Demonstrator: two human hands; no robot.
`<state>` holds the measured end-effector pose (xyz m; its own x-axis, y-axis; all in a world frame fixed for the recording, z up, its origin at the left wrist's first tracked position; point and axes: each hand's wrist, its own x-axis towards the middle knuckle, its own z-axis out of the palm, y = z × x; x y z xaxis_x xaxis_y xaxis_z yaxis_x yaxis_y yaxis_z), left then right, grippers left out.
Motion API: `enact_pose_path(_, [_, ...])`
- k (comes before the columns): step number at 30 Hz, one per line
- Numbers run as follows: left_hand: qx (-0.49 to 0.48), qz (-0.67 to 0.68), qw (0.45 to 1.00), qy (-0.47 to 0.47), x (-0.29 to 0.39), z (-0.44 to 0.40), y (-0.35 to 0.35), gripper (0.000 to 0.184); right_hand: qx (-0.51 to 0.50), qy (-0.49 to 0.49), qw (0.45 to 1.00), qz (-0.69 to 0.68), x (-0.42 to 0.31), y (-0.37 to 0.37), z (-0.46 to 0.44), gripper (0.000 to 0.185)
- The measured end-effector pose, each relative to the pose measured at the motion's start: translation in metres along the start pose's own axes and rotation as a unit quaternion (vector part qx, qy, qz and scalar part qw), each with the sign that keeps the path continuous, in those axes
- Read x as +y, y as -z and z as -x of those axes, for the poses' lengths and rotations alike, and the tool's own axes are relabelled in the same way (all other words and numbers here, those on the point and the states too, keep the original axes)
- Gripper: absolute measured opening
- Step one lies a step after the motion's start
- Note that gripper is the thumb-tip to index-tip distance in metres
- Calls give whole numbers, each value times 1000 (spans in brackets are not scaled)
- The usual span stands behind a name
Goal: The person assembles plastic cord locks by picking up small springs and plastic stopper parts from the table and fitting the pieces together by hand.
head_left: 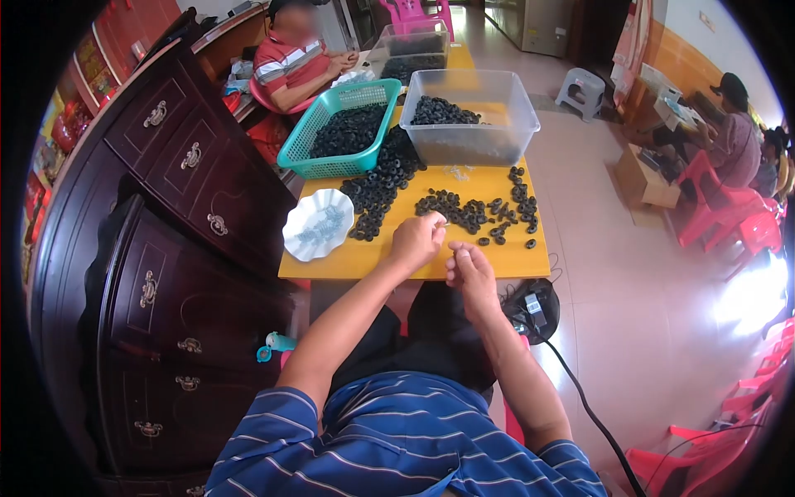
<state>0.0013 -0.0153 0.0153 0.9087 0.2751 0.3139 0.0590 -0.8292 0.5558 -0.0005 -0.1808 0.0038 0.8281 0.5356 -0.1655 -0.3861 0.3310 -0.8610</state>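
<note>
Small black ring-shaped pieces (473,217), loose beyond both grips on the yellow bench (331,268).
The nearest single ring lies just past the right grip (474,277), the nearer hand; round, without a long axis. The right and left grip (416,241) are both pinched, on what I cannot tell. Rings: too many to count; one white scalloped dish (296,219) left of the left grip; one teal perforated basket (331,168) and at least two clear plastic bins (513,142) farther beyond.

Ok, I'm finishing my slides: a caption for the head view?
Left hand and right hand at a table strewn with black rings.
</note>
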Motion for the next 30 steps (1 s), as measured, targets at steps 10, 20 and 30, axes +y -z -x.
enact_pose_path(10, [19, 122, 992, 17, -30, 19, 4, 18, -12, -25, 999, -21, 3, 1, 0, 22])
enact_pose_path(20, [-37, 364, 920, 140, -24, 53, 28, 14, -48, -39, 998, -2, 10, 1, -2, 18])
enact_pose_path(30, [-35, 415, 899, 138, -4, 61, 42, 13, -44, -40, 998, -34, 20, 4, -8, 15])
